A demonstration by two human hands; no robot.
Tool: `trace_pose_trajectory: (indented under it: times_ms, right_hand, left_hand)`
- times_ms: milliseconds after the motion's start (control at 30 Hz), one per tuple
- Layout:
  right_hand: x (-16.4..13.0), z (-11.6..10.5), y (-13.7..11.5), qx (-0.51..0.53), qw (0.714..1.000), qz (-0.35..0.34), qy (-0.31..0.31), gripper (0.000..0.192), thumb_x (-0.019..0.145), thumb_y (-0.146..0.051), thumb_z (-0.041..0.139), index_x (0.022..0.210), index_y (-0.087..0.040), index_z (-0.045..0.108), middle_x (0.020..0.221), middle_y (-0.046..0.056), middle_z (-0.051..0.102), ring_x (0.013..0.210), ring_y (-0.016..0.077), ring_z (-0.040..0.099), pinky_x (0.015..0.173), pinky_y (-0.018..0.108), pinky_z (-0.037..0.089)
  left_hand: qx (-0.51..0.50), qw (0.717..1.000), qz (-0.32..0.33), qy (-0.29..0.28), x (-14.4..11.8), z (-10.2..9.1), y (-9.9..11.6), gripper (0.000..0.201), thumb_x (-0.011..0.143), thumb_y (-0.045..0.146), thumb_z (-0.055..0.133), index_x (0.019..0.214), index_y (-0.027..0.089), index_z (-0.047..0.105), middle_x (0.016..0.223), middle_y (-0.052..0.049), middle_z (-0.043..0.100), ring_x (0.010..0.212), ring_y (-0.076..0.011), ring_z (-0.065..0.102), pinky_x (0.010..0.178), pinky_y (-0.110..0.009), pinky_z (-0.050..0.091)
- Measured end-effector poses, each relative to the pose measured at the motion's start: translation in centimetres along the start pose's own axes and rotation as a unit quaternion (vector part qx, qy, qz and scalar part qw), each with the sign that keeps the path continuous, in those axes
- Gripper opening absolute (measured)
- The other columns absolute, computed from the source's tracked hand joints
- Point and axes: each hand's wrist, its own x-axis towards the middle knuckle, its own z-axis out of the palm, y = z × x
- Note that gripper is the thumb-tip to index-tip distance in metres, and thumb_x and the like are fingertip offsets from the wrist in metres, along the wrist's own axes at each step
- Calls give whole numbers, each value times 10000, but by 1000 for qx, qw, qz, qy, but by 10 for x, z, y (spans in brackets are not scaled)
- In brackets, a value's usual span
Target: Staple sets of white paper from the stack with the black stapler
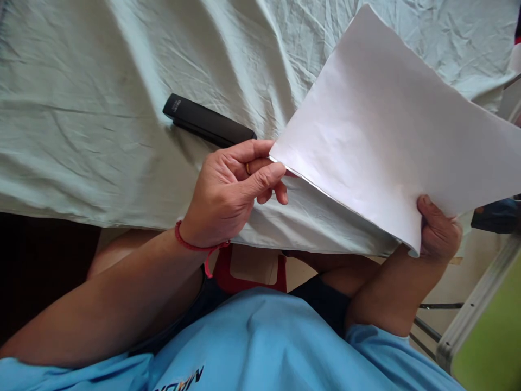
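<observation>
Two bare hands, one sheaf of white paper (386,114) and one black stapler (209,122) appear with a single pale green cloth (101,119). The sheaf is blank on its visible face, faintly rippled, and curled at its near right corner; layered edges show at the left corner, but the sheets cannot be counted. It is held over the right part of the cloth. The left hand (228,190) pinches the left corner between thumb and fingers; the right hand (442,233) grips the near right part, thumb on the upper face, fingers largely hidden. The stapler lies left of the sheaf, just beyond the left hand. One ring (247,169) and one red bracelet (195,247) adorn the left hand and wrist.
</observation>
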Motion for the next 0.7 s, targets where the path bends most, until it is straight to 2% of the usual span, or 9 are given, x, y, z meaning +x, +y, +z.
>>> trace_pose_trajectory:
  times_ms: [67,200,367,467,533,700]
  right_hand:
    - [1,-1,1,-4,1000,-5,-6,500,530,-331,1053,944,-212,798,1228,32,849,1261,263,806,1270,472,669]
    - [2,-2,2,-1,1000,-9,-8,476,550,-317,1047,948,-209,810,1226,27,855,1264,253,813,1287,448,655]
    - [-1,2,3,21,1000,-19,-2,511,528,-290,1042,971,-211,799,1260,32,856,1363,277,790,1284,460,662]
    - [-3,4,5,43,999,-31,8,537,501,-271,1035,978,-219,794,1269,25,857,1384,299,784,1253,496,693]
    - [-3,5,6,56,998,-37,9,547,484,-269,1033,971,-215,789,1230,30,859,1359,316,795,1235,521,707]
    - [-2,5,8,59,998,-32,5,574,454,-267,1044,957,-183,779,1100,57,849,1282,351,822,1215,552,716]
  left_hand:
    - [-3,1000,5,-4,0,0,0,216,785,233,1027,965,283,918,671,18,766,532,-153,675,485,-286,399]
    - [2,1000,1,-15,0,2,1,198,803,161,957,938,299,914,681,18,769,559,-155,689,497,-292,436]
    - [25,999,12,33,3,1,-2,126,800,187,935,899,250,889,727,10,774,569,-137,684,487,-269,440]
    - [22,999,10,42,6,-1,-5,98,805,175,931,847,228,861,720,12,760,589,-115,681,489,-222,438]
    - [8,999,6,40,7,-1,-5,99,825,150,916,810,217,846,684,18,737,581,-99,659,488,-189,429]
    - [-5,998,-17,55,5,0,-6,196,918,140,876,748,191,795,729,-17,786,553,-73,595,485,-154,421]
